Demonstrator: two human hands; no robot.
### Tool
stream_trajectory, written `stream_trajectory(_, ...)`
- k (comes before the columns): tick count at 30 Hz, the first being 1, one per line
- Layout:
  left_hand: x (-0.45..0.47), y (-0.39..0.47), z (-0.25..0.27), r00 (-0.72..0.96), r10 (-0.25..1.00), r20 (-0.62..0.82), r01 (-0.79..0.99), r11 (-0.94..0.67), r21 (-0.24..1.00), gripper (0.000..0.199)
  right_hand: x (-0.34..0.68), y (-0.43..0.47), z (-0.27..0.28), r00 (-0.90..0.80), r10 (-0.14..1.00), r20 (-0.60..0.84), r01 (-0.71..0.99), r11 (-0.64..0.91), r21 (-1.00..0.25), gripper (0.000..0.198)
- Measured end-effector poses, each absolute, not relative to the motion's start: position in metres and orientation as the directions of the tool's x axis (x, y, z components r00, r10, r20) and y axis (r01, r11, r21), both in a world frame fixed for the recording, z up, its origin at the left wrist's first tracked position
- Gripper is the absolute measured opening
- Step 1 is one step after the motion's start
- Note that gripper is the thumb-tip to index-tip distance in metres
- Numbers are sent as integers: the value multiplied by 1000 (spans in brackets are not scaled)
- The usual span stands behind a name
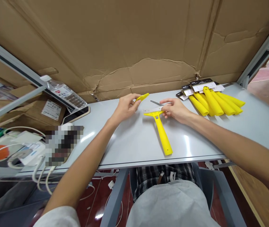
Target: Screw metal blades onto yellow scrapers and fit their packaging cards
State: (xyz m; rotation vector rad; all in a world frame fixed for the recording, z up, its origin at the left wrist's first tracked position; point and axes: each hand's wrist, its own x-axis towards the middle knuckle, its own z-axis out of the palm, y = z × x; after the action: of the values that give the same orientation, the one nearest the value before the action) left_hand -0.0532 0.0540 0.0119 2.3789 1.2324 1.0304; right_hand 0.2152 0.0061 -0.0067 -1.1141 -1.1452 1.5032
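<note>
A yellow scraper (164,135) lies handle toward me on the white table, a pale metal strip (152,110) along its wide head. My right hand (175,110) pinches the right end of that head. From the same fingers a thin dark metal piece (156,102) points left; its kind is unclear, and its other end is hidden. My left hand (127,107), raised a little left of the head, grips a small flat yellow plastic piece (143,96) between thumb and fingers. The two yellow parts are apart.
Several yellow handles (213,101) with black-and-white cards (202,84) are piled at the right. Leftward are a plastic bottle (64,94), a phone (76,115), a cardboard box (46,110) and white cables (39,171). Cardboard sheeting (125,41) walls the table's back.
</note>
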Motion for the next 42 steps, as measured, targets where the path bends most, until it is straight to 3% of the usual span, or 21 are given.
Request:
stream_trajectory(10, -48, 27, 16, 430, 783, 450, 587, -621, 520, 33, 214, 7, -10, -154, 976, -152, -136, -173, -975, 41)
stream_trajectory(18, -41, 12, 20, 473, 763, 441, 465, -641, 610, 42, 212, 3, -4, -132, 979, -155, -130, -172, -977, 36)
stream_trajectory(21, -36, 12, 16, 427, 786, 447, 483, -617, 622, 33, 212, 3, -5, -136, 979, -155, -137, -174, -975, 38)
stream_trajectory(26, -31, 18, -1, 298, 865, 403, 353, -492, 796, 37, 214, 6, -5, -137, 980, -142, -151, -162, -975, 35)
stream_trajectory(32, -23, 19, -12, 210, 870, 446, 298, -491, 818, 27, 217, 12, -8, -97, 986, -132, -170, -147, -974, 25)
stream_trajectory(34, -20, 18, -13, 173, 895, 411, 227, -442, 868, 31, 218, 12, -8, -100, 987, -129, -175, -146, -974, 26)
stream_trajectory(37, -16, 15, -13, 166, 958, 233, 35, -242, 970, 41, 218, 11, -9, -117, 986, -120, -187, -140, -972, 23)
stream_trajectory(40, -11, 12, -13, 221, 973, 72, -126, -44, 991, 44, 217, 10, -9, -127, 986, -110, -193, -134, -972, 19)
stream_trajectory(42, -9, 9, -14, 229, 973, 40, -155, -4, 988, 43, 217, 11, -8, -130, 985, -113, -189, -136, -972, 17)
